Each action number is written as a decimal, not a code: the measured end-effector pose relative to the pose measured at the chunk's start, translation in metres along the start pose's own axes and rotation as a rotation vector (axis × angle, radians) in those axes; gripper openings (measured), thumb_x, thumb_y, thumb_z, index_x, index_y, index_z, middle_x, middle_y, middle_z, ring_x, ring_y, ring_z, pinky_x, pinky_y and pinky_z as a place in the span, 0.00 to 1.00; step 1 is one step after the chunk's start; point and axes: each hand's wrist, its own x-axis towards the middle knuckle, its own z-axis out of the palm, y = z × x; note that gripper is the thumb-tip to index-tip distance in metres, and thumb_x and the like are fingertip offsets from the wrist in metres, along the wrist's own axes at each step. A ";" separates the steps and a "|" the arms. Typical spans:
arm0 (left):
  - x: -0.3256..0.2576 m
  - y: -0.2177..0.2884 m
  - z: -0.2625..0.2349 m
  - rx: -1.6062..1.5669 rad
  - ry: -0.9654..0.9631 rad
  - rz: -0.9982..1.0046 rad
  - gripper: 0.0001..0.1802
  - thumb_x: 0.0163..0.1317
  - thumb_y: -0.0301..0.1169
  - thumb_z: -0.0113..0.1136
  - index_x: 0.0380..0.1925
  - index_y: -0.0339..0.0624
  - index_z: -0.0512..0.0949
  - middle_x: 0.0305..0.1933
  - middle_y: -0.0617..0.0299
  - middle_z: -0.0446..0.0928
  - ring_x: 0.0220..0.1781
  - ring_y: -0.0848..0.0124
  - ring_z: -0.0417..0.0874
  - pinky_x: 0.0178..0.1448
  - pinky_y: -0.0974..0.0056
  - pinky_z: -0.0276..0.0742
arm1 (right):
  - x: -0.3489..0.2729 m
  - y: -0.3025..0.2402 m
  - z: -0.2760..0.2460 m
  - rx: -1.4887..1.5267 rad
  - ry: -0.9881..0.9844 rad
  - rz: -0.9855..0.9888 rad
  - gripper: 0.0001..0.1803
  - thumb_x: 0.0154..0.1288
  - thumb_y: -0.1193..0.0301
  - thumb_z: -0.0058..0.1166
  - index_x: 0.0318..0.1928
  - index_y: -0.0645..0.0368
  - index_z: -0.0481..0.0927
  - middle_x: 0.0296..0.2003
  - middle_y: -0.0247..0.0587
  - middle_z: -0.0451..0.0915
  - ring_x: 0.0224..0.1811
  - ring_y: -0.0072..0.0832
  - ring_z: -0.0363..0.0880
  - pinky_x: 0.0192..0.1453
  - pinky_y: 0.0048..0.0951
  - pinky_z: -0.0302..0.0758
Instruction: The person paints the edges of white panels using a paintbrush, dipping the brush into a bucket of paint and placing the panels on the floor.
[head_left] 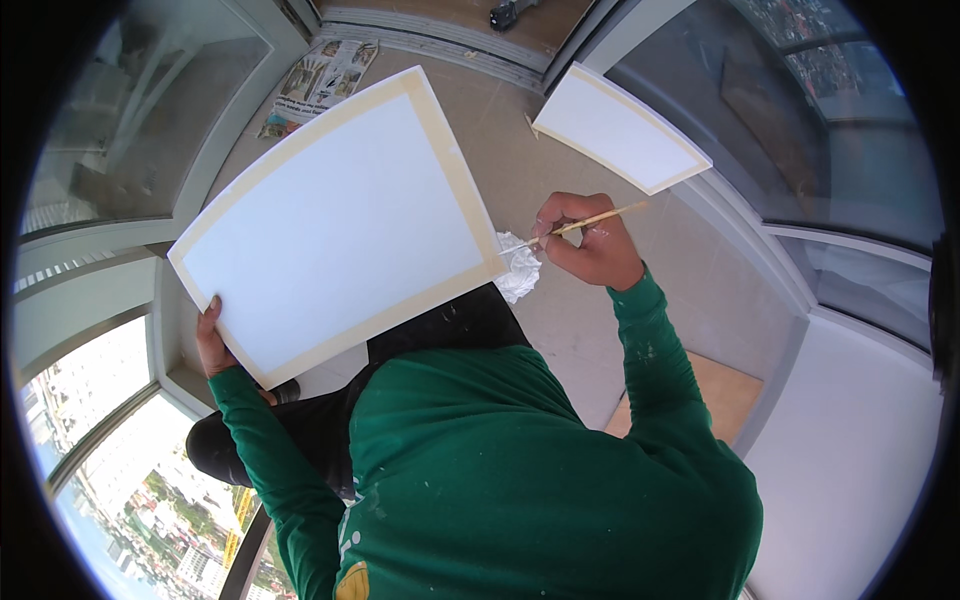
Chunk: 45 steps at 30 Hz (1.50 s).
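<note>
- Presently the left hand grips the large white board at its lower left edge, fingers wrapped behind and thumb tip showing on the front, closed firmly on it.
- That board, white with a cream border all round, is held up off the floor and tilted, its long axis running from the lower left up toward the upper right of the view.
- At the board's right edge, the right hand is closed round a thin wooden brush, pinched between thumb and fingers.
- The brush lies nearly level, its tip pointing left and touching or just short of the cream border at the board's lower right corner; I cannot tell which.
- So the right hand is the nearer one to the spot being worked, and the board lies to its left.
- Just below the brush tip a crumpled white rag sits, partly hidden behind the board's corner.
- A second, smaller board of the same kind leans against the window frame, well apart from both hands.
- Newspaper lies on the floor near the far sliding door.
- No container shows anywhere in view.
</note>
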 end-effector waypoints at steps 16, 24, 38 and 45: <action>-0.011 0.008 0.024 0.030 0.035 0.061 0.40 0.63 0.43 0.66 0.68 0.29 0.66 0.56 0.41 0.80 0.52 0.51 0.87 0.57 0.51 0.86 | 0.086 0.012 -0.008 -0.051 0.115 -0.229 0.03 0.60 0.79 0.59 0.35 0.62 0.78 0.30 0.36 0.83 0.32 0.22 0.83 0.37 0.26 0.76; -0.005 0.005 0.017 0.028 0.006 0.030 0.40 0.63 0.41 0.65 0.69 0.29 0.65 0.57 0.42 0.79 0.53 0.52 0.86 0.57 0.51 0.86 | 0.125 0.015 -0.017 -0.058 0.123 -0.273 0.03 0.64 0.82 0.56 0.37 0.64 0.79 0.33 0.37 0.83 0.38 0.24 0.86 0.42 0.26 0.80; -0.001 -0.003 0.013 -0.057 0.014 0.020 0.38 0.63 0.40 0.66 0.69 0.31 0.67 0.57 0.45 0.80 0.54 0.53 0.86 0.58 0.52 0.85 | 0.150 0.045 0.034 0.300 0.265 -0.216 0.21 0.84 0.62 0.48 0.67 0.60 0.77 0.61 0.41 0.82 0.64 0.27 0.81 0.52 0.22 0.76; -0.012 -0.005 0.029 -0.090 0.068 0.025 0.38 0.63 0.41 0.66 0.68 0.31 0.67 0.57 0.44 0.80 0.53 0.53 0.86 0.57 0.52 0.86 | 0.091 0.042 0.055 0.368 0.326 -0.123 0.27 0.86 0.56 0.39 0.73 0.60 0.69 0.61 0.47 0.83 0.67 0.32 0.79 0.66 0.29 0.73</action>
